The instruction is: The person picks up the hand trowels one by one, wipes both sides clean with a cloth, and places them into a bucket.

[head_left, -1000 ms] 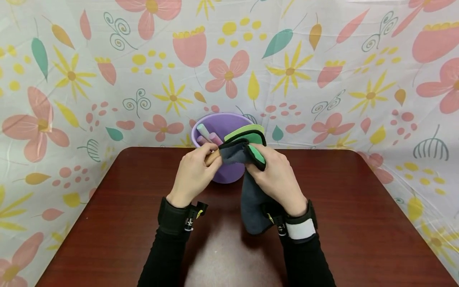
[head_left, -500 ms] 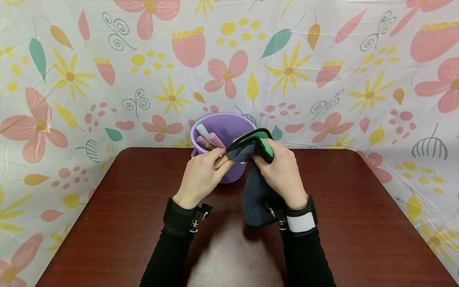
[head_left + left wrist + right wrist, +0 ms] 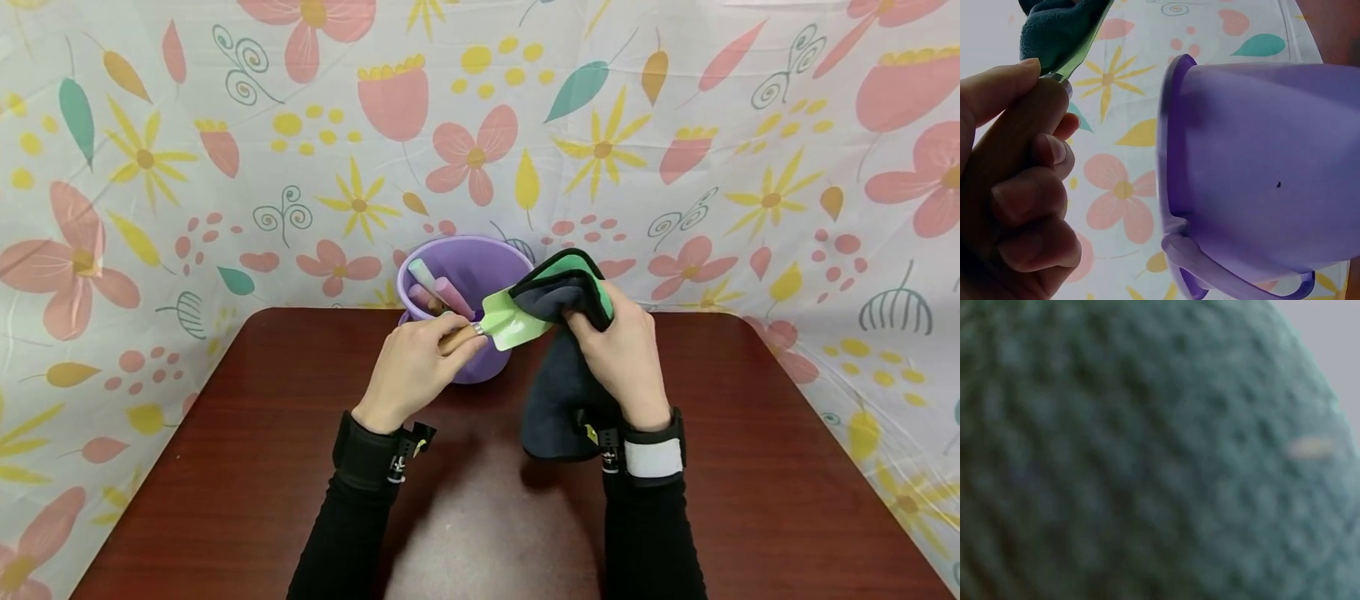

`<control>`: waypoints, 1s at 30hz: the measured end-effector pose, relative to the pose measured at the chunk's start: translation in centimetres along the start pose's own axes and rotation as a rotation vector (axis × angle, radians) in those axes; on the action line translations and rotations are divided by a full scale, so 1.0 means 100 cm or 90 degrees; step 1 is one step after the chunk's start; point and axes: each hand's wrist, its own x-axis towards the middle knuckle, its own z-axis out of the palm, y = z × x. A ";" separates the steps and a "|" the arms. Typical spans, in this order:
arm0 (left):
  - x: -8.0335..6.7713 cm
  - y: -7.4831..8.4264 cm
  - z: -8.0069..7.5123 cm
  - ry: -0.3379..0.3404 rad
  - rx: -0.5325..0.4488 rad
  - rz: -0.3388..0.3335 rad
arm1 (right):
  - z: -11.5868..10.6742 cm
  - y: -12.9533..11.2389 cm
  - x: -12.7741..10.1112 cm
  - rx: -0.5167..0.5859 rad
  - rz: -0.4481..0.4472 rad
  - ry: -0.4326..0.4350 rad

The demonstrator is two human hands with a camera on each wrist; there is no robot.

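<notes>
On the left, a small trowel (image 3: 504, 326) is gripped by the left hand (image 3: 415, 367), fingers curled tight round its wooden handle (image 3: 1007, 150), with the pale green blade pointing right and a bit up. Just behind it, a purple bucket (image 3: 480, 275) is parked at the far edge of the dark wood table (image 3: 247, 467), with a few pastel handles (image 3: 438, 292) poking out of it; from the left wrist view the bucket's wall and its handle are seen just beside the knuckles. Further right, a dark grey cloth with green trim (image 3: 558, 350) is bunched up and pinched over the tip of the blade by the right hand (image 3: 626, 358), the rest of it hanging down to the tabletop. Nothing but blurry cloth weave (image 3: 1147, 456) is shown in the right wrist view.
</notes>
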 end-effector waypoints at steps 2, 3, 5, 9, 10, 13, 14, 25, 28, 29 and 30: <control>0.000 -0.001 0.000 -0.002 -0.015 -0.016 | -0.003 0.000 0.000 -0.005 0.014 0.004; -0.001 -0.002 0.001 -0.004 -0.023 -0.023 | -0.005 0.000 -0.001 -0.007 0.019 0.007; -0.001 -0.002 0.001 -0.008 -0.036 -0.038 | -0.007 -0.001 -0.001 -0.007 0.028 0.015; 0.000 -0.002 0.002 -0.010 -0.045 -0.058 | -0.010 -0.004 -0.003 0.003 0.026 0.024; 0.000 -0.002 0.003 -0.009 -0.044 -0.061 | -0.010 -0.005 -0.004 0.008 0.021 0.024; 0.001 -0.001 0.002 -0.005 -0.036 -0.068 | -0.008 -0.009 -0.006 0.018 -0.004 0.024; 0.001 -0.002 0.002 -0.004 -0.033 -0.070 | -0.006 -0.010 -0.006 0.024 -0.015 0.022; 0.002 -0.002 0.003 0.004 -0.040 -0.071 | 0.021 -0.030 -0.009 0.052 -0.102 -0.035; 0.001 -0.002 0.006 0.000 -0.042 -0.067 | 0.028 -0.033 -0.011 0.054 -0.104 -0.050; 0.001 -0.002 0.006 0.000 -0.041 -0.065 | 0.030 -0.034 -0.011 0.054 -0.105 -0.056; 0.001 -0.002 0.007 0.000 -0.039 -0.063 | 0.032 -0.035 -0.011 0.054 -0.104 -0.061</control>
